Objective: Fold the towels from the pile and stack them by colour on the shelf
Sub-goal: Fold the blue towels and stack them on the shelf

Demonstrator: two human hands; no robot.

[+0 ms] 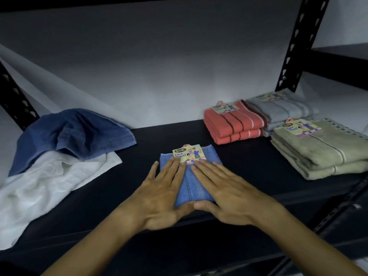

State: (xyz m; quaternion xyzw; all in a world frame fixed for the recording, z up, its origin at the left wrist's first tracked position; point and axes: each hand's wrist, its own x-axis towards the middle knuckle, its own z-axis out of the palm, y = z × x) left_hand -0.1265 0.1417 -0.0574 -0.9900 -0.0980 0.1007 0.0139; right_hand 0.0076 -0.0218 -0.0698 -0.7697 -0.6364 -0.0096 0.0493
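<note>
A folded light blue face towel (192, 186) with a paper label lies in the middle of the dark shelf (249, 176). My left hand (161, 198) and my right hand (229, 194) rest flat on it, palms down, fingers spread, thumbs nearly touching at its near edge. At the left is the pile: a crumpled dark blue towel (73, 134) on top of a white towel (37, 188). At the right stand folded stacks: orange towels (235, 124), grey towels (282, 110) behind them, and olive green towels (322, 150) nearest the front.
A black perforated upright (298, 44) rises behind the grey stack, and another upright (14, 98) stands at the far left. A white wall backs the shelf. A neighbouring shelf (338, 58) extends to the right. The front rail (336, 210) runs along the lower right.
</note>
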